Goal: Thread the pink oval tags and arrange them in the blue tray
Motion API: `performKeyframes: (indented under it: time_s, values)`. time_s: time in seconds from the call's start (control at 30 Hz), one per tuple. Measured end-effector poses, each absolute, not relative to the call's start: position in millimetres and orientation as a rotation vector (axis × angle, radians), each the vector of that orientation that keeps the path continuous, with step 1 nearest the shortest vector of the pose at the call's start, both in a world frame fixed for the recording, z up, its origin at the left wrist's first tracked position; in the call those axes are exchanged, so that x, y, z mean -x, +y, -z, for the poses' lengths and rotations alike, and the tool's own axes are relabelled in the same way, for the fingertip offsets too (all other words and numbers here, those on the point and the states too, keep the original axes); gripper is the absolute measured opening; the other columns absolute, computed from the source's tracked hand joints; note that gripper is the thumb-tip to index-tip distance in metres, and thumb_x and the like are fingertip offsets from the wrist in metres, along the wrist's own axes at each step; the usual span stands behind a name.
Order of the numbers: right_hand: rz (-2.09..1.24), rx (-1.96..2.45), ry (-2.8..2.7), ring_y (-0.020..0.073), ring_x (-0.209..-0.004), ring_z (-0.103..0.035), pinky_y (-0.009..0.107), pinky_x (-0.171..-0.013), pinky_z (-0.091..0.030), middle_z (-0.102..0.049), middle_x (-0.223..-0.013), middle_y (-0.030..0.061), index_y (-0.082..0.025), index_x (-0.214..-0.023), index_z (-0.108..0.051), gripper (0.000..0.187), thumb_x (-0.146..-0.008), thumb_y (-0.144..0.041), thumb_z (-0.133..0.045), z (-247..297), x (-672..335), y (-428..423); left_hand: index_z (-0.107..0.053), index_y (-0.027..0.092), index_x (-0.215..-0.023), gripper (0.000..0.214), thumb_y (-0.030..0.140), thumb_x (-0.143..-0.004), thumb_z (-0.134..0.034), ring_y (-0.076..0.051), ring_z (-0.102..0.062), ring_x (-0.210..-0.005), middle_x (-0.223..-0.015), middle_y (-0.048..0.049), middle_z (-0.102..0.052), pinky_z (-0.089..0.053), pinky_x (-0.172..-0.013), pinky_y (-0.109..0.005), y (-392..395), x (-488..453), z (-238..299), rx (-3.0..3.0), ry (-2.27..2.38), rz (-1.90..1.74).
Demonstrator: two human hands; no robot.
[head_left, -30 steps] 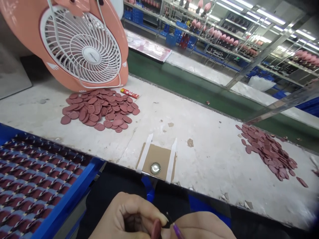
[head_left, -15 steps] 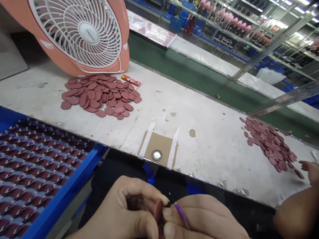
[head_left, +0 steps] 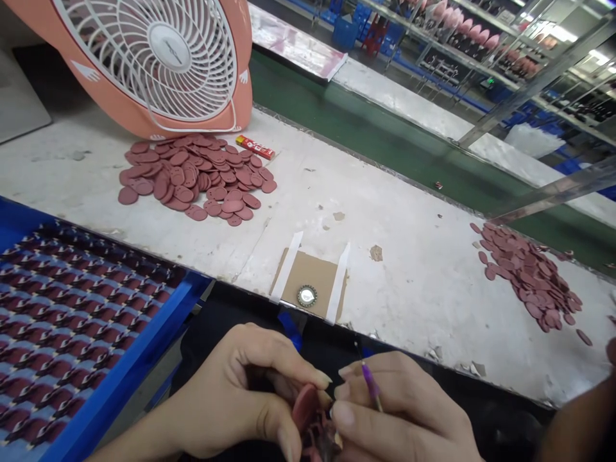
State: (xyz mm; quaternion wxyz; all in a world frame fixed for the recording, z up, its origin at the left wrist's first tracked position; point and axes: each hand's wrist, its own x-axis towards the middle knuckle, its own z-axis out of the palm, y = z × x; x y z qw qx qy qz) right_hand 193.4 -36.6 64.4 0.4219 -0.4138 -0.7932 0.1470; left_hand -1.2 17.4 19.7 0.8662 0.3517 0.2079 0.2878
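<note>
Over the edge of the bench, the person's two hands work close together, low in the view. The left hand (head_left: 235,391) is curled half shut, fingers arched and thumb pressed down, and it has hold of a maroon oval piece (head_left: 305,407) that stands tilted on edge between the two hands. A dark, tangled bit of something sits just under that piece, too blurred to make out. The right hand (head_left: 399,410) is nearly closed as well, its fingers pinching a slim purple-handled needle tool (head_left: 370,378), with the dark tip pointing up and away from the piece. The knuckles of the two hands are almost touching. Straight ahead on the scuffed white bench (head_left: 423,301), a cardboard square (head_left: 308,276) held by two strips of white tape carries a round jewelled ornament (head_left: 307,296) with a shiny silver centre. One heap of maroon ovals (head_left: 192,179) lies to the left, just below a salmon-pink fan (head_left: 168,48) and beside a small red packet (head_left: 255,147), and a second heap (head_left: 524,276) spreads out to the right. A blue tray (head_left: 72,308) of ovals in neat rows sits at the left, next to the person. In the lower right corner, a co-worker's forearm (head_left: 587,423) edges into view.
</note>
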Motion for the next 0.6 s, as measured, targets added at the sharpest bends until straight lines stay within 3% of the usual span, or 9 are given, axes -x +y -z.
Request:
performKeyframes:
  time_s: [0.13, 0.3, 0.47, 0.6]
  values:
    - [-0.380, 1.037, -1.998, 0.0127, -0.072, -0.067, 0.021, -0.061, -0.062, -0.066, -0.078, 0.0016, -0.016, -0.098, -0.074, 0.012, -0.100, -0.012, -0.063, -64.0, -190.8, -37.5, -0.084, 0.028, -0.091, 0.028, 0.033, -0.064, -0.089, -0.028, -0.077, -0.064, -0.070, -0.0073, -0.080, -0.063, -0.056, -0.034, 18.1, 4.0, -19.2, -0.743, 0.413, -0.575]
    - [-0.100, 1.053, -1.927, 0.0107, -0.067, -0.060, 0.022, -0.058, -0.056, -0.057, -0.074, 0.0011, -0.010, -0.097, -0.074, 0.014, -0.102, -0.012, -0.061, -47.4, -186.9, -32.6, -0.080, 0.031, -0.100, 0.032, 0.035, -0.069, -0.087, -0.017, -0.072, -0.055, -0.078, -0.0029, -0.079, -0.058, -0.050, -0.024, 10.7, 2.2, -9.4, -0.664, 0.530, -0.764]
    - [0.296, 1.060, -2.075, 0.0149, -0.069, -0.059, 0.026, -0.055, -0.051, -0.061, -0.084, 0.0063, -0.003, -0.105, -0.071, 0.015, -0.091, 0.000, -0.068, -40.4, -182.9, -18.0, -0.077, 0.024, -0.082, 0.033, 0.017, -0.055, -0.094, -0.010, -0.067, -0.061, -0.073, 0.0018, -0.073, -0.056, -0.060, -0.016, 4.5, -6.0, -1.6, -0.831, 0.785, -1.144]
    - [0.381, 0.995, -2.082, 0.0154, -0.068, -0.058, 0.028, -0.055, -0.050, -0.063, -0.086, 0.0069, -0.005, -0.107, -0.071, 0.015, -0.092, -0.002, -0.069, -33.5, -174.3, -9.4, -0.075, 0.022, -0.076, 0.015, 0.023, -0.068, -0.088, -0.009, -0.062, -0.059, -0.069, 0.0004, -0.071, -0.053, -0.056, -0.015, 4.0, -11.6, -5.4, -0.771, 0.890, -1.212]
